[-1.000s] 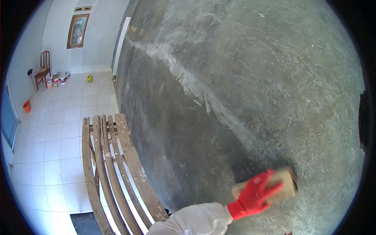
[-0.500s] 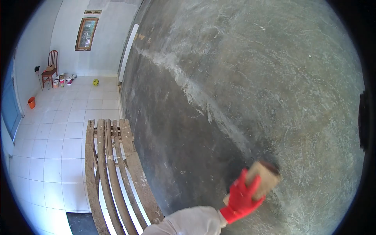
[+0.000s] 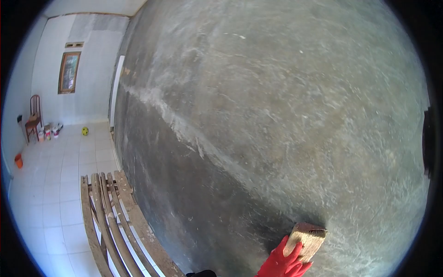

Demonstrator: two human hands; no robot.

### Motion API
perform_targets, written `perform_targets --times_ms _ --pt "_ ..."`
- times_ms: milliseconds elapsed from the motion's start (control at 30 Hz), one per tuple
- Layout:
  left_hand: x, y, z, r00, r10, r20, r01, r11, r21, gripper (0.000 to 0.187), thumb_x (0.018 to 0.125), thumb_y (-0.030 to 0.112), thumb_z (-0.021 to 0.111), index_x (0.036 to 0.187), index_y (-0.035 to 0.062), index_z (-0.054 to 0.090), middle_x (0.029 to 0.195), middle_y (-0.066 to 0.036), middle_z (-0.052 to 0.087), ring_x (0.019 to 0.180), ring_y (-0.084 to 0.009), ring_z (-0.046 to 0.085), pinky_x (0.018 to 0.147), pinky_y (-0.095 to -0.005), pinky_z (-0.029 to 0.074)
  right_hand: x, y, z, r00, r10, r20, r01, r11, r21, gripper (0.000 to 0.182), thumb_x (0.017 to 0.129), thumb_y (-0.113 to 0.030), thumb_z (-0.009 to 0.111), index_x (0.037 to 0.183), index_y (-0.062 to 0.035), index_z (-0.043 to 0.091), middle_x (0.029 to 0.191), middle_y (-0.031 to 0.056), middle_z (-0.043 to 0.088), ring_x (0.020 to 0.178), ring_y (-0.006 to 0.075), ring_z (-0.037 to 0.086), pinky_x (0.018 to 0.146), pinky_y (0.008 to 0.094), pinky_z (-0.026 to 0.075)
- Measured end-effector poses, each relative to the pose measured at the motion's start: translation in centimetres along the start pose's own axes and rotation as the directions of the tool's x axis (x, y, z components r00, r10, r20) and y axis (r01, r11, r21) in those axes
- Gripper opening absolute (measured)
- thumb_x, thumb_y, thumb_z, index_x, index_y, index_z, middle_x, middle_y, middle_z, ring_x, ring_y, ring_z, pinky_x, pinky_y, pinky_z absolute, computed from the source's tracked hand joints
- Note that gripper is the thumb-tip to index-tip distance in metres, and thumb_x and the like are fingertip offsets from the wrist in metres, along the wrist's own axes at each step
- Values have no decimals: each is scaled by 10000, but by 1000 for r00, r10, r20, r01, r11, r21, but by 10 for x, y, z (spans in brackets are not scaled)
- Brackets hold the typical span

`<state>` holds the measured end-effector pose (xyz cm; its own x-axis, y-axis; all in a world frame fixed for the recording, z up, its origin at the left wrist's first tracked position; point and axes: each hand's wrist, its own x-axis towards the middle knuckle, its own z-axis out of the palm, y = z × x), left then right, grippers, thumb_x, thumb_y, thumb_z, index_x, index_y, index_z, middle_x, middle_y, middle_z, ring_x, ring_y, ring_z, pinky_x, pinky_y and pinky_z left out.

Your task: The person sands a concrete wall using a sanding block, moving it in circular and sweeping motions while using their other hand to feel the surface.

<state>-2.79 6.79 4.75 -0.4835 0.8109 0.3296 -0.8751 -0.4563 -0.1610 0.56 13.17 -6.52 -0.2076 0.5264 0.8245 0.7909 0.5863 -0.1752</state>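
My right hand (image 3: 282, 264), in a red glove, reaches in from the bottom edge, right of the middle. Its fingers are closed around a pale wooden block (image 3: 314, 241) with a dark reddish-brown side at its upper end. The block lies against, or very close to, the grey cement-plastered wall (image 3: 258, 138); the exact contact is hidden. Dark shade surrounds the block's upper end, and a lighter, rough streak runs diagonally up the plaster to the left. My left hand is out of view.
A rough slatted wooden bench (image 3: 134, 217) stands along the wall over white floor tiles (image 3: 57, 207). Farther off are a chair (image 3: 34, 117), several paint containers (image 3: 47, 133), a yellow ball (image 3: 85, 131) and an orange bucket (image 3: 18, 160). A small window (image 3: 69, 73) sits in the far wall.
The view has swung up and to the right, so the room sits lower and farther left. My gloved hand and the block now appear lower in view, and the sleeve has left the frame.
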Motion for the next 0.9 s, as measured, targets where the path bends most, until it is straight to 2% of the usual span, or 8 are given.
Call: perform_targets --times_ms 100,167,300,367,500,700,767,900 --pt "-23 29 52 956 153 249 -289 373 882 584 943 289 541 1465 85 379 1509 -153 348 1358 -363 355 1108 -465 305 21 -2 -39 995 -1 -104 -5 998 -59 785 957 -560 402 1516 -40 216 1500 281 279 1311 457 375 1057 556 329" --pt "-31 48 82 896 26 444 -403 -375 835 523 965 255 537 1441 68 428 1507 -137 370 1389 -324 335 1138 -428 274 70 -12 -106 929 -249 -275 185 953 -239 760 885 -459 626 1489 -108 327 1364 349 419 1137 477 529 899 548 481" --pt "-30 67 71 937 195 288 -270 -113 956 471 940 169 585 1387 50 497 1471 -157 421 1353 -333 385 1115 -416 308 103 75 -159 932 -80 -354 -8 970 -241 1011 767 -528 747 1515 -58 256 1362 391 387 1148 539 492 911 586 459" --pt "-20 74 59 840 234 490 -332 -494 804 596 870 313 664 1388 82 483 1380 -288 431 1217 -397 478 996 -444 413 108 141 -164 869 87 -486 -179 973 -146 1085 751 -605 710 1506 4 225 1321 391 419 1187 546 431 966 632 380" --pt "-33 30 74 884 179 432 -347 -370 862 451 932 134 589 1365 31 513 1466 -157 425 1337 -325 405 1101 -419 321 117 240 -152 537 715 -447 -422 687 592 756 932 -314 613 1524 -19 247 1533 218 312 1372 344 348 1143 428 260" --pt "-33 -39 51 885 36 464 -404 -437 804 466 928 109 577 1372 0 483 1464 -178 414 1299 -367 428 1099 -452 325 73 135 -125 906 224 -359 -176 971 161 1056 629 -267 803 1538 -207 269 1413 333 358 1285 529 359 1055 599 314" --pt "-22 -51 40 809 143 570 -506 -323 800 454 995 238 484 1417 75 449 1509 -137 372 1322 -380 395 1116 -505 304 64 135 -114 894 -249 -372 293 954 66 779 617 -254 789 1333 -272 484 1213 239 477 1097 431 494 915 564 424" --pt "26 -42 47 506 72 860 -635 -643 428 449 988 160 361 1377 -54 431 1415 -223 389 1167 -311 493 995 -431 408 70 194 -145 923 -39 -384 77 994 84 765 629 -306 818 1310 -274 469 1220 277 455 1075 433 489 882 570 434"
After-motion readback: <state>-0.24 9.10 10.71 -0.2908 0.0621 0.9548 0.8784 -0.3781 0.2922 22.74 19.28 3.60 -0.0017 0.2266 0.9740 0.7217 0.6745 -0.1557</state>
